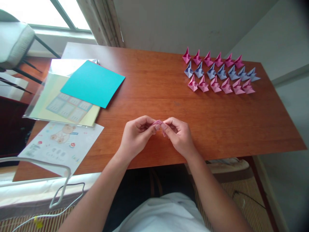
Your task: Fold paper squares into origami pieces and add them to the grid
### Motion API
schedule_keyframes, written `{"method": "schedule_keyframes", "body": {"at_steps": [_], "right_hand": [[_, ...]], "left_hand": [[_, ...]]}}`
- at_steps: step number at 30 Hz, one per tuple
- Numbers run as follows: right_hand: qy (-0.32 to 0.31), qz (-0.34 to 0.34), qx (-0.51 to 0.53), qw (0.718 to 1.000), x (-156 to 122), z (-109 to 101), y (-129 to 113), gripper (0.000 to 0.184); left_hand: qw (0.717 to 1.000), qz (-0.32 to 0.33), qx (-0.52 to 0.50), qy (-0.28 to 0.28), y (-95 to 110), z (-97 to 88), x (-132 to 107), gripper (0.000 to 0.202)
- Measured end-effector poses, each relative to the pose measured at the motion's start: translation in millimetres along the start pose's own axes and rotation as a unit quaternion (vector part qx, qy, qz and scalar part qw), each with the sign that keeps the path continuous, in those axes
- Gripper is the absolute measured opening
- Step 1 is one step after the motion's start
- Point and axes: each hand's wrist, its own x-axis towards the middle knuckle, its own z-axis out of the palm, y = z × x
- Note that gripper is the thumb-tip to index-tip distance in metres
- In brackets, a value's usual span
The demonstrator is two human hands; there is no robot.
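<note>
Pinching a pink paper (158, 122), the left hand (136, 134) and right hand (179, 134) have their grip closed on it over the front of the surface (152, 87), maybe to hold it steady. Farther off, folded shapes (211, 72) stand in rows, perhaps sorted by color.

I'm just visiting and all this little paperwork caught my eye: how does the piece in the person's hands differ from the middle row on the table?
The held piece is pink; the middle row is pale blue-violet.
The held piece is pinched between the left hand and right hand; the middle row rests on the table.
The held piece is partly hidden by fingers; the middle row shows pointed tips.
Both look like folded paper.
</note>
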Motion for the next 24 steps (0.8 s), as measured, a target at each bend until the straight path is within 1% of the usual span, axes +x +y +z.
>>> {"method": "schedule_keyframes", "body": {"at_steps": [5,9,12,16,20,24], "right_hand": [[0.026,-0.006,0.015,1.0,-0.4,0.7,0.6,0.025],[0.048,-0.002,0.05,0.998,-0.4,0.3,2.3,0.023],[0.042,0.003,0.06,0.997,-0.6,0.0,2.3,0.024],[0.029,0.005,0.05,0.998,-0.4,0.4,0.7,0.025],[0.041,0.005,0.043,0.998,0.3,0.7,1.2,0.026],[0.059,0.0,0.056,0.997,0.7,0.2,4.7,0.024]], "left_hand": [[1.0,-0.007,0.002,0.009,3.8,3.5,1.8,0.027],[1.0,-0.006,0.011,0.014,4.6,3.5,1.8,0.028],[1.0,0.007,0.013,0.015,2.8,1.6,0.7,0.028],[0.999,0.035,0.016,0.028,1.1,0.7,-0.1,0.027],[0.999,0.007,0.02,0.027,3.3,3.0,0.8,0.027],[0.999,0.009,0.022,0.035,5.4,4.4,1.0,0.026]]}}
